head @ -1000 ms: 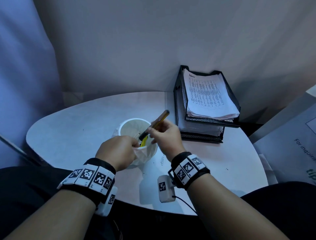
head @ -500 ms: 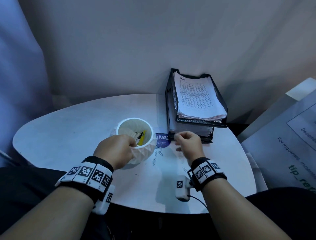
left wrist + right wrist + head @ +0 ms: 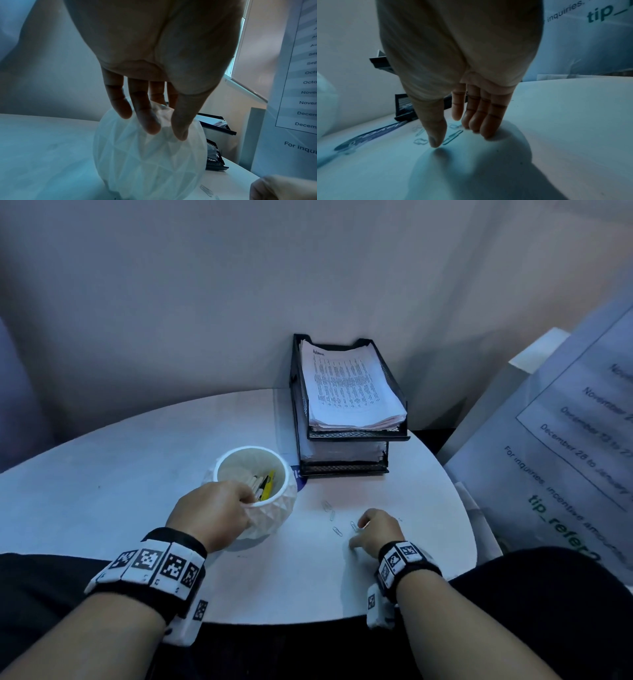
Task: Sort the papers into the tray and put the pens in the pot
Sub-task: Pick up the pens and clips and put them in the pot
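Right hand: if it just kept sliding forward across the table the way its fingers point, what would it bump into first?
Most likely the paper clips lying just ahead of the right hand; its fingertips already rest on the table. Beyond them stands the black paper tray, though depth is hard to judge.

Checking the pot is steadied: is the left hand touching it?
Touching. Left wrist view shows the left hand with fingertips on the pot rim.

left hand (image 3: 154, 54) fingers apparently gripping the pot (image 3: 149, 155) rim.
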